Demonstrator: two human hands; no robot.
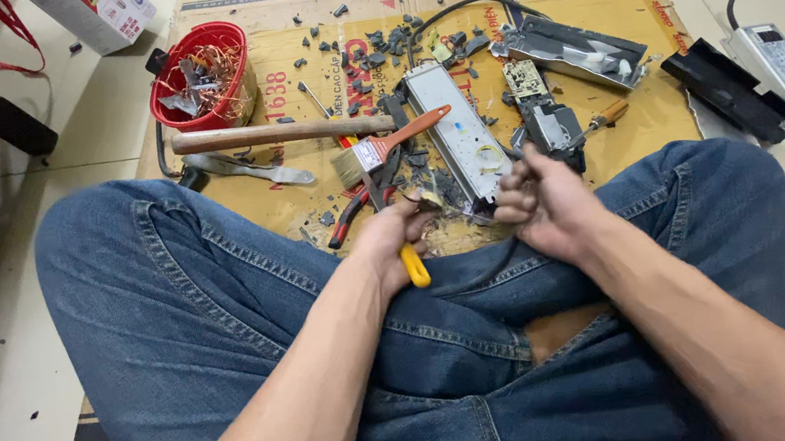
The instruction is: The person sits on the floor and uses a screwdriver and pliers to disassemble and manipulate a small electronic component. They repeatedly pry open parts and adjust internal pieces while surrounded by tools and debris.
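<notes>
Two hands busy | paintbrush (383,145), hammer (279,134) (red bowl (202,76) beyond)

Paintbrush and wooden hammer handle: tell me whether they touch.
Apart. The head view shows a strip of bare cardboard between the paintbrush and the hammer handle lying above it; neither hand is on them.

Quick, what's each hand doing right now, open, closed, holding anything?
Left hand: closed on a yellow-handled tool.
Right hand: fingers curled shut; what they grip cannot be told.
</notes>
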